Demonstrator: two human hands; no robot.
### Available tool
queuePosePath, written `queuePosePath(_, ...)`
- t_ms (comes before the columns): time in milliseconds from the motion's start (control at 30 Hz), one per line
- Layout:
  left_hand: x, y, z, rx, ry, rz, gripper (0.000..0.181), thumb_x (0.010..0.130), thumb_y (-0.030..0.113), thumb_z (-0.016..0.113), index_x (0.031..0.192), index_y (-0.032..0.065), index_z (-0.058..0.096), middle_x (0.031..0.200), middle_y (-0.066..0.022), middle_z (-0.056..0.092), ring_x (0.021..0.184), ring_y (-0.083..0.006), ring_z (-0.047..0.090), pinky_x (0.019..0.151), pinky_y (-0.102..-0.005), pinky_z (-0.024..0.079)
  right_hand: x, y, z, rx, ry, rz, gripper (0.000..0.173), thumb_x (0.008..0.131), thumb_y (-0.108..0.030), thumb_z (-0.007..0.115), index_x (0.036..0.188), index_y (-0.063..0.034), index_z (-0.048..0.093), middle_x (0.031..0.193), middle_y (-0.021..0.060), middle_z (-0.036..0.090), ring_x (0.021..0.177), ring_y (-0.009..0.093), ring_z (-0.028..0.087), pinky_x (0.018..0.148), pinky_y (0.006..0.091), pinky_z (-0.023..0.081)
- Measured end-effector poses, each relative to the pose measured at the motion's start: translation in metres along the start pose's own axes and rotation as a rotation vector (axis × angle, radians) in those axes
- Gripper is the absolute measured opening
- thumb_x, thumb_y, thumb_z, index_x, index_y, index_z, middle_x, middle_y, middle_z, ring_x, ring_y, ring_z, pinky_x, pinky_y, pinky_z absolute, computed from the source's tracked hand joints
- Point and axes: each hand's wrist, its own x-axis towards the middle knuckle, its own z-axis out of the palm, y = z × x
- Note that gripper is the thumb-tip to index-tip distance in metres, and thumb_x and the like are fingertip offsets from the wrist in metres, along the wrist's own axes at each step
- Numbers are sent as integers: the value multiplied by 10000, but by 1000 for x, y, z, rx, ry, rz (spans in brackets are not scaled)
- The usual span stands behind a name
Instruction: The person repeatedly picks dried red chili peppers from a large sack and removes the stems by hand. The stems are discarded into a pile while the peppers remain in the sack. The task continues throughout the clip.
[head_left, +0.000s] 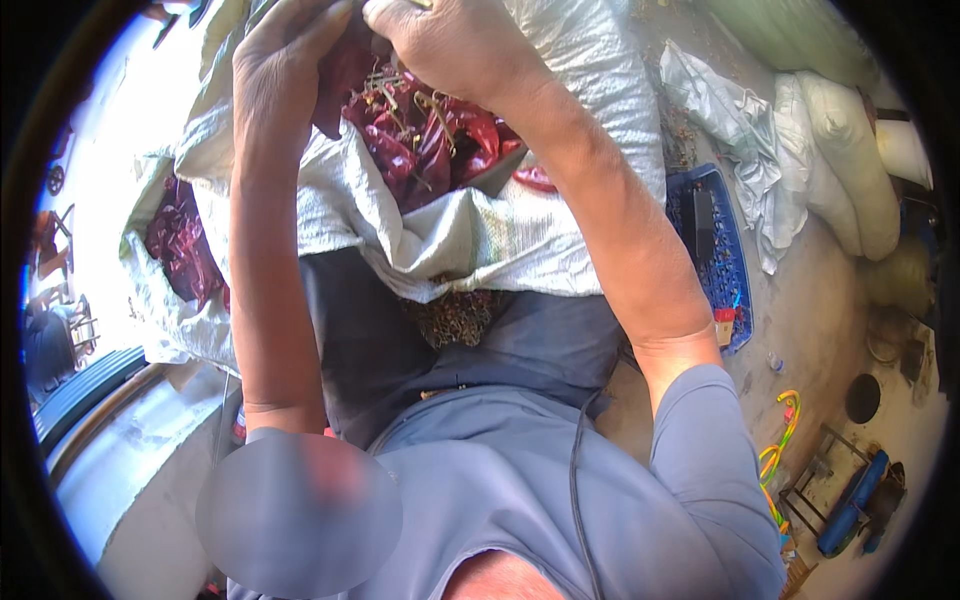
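At the top edge, my left hand (289, 49) is closed around a dark red dried chili pepper (330, 97) that hangs below its fingers. My right hand (457, 52) is beside it with curled fingers, and a thin yellow-green piece, probably a stem, shows at them. The frame cuts off the fingertips of both hands. Below them lies an open white woven sack (450, 232), its mouth folded down over my lap. Inside are many glossy dried red chili peppers (427, 146) with loose stems. One more pepper (534, 178) lies on the sack by my right forearm.
A second woven sack (139, 255) at left holds dark red peppers (184, 247). Dry stems (457, 315) are heaped between my legs. At right stand a blue plastic crate (739, 277) and filled white sacks (847, 165). A dark cable (576, 480) runs down my shirt.
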Motion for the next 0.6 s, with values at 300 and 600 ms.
queuePosePath(300,56,-88,-4,-461,-171,-264,210,973,111,613,1130,-21,659,1027,-86,698,901,-154,671,816,-283,559,25,88,17,10,-44,16,367,926,-316,578,969,30,693,970,250,707,918,367,699,843,443,530)
queuePosePath(600,56,-86,-5,-418,-104,-328,206,992,134,590,1126,-13,640,1012,-88,691,909,-158,665,833,-295,553,28,94,25,449,-63,309,254,927,-212,697,1060,4,678,816,6,659,646,55,572,570,201,460)
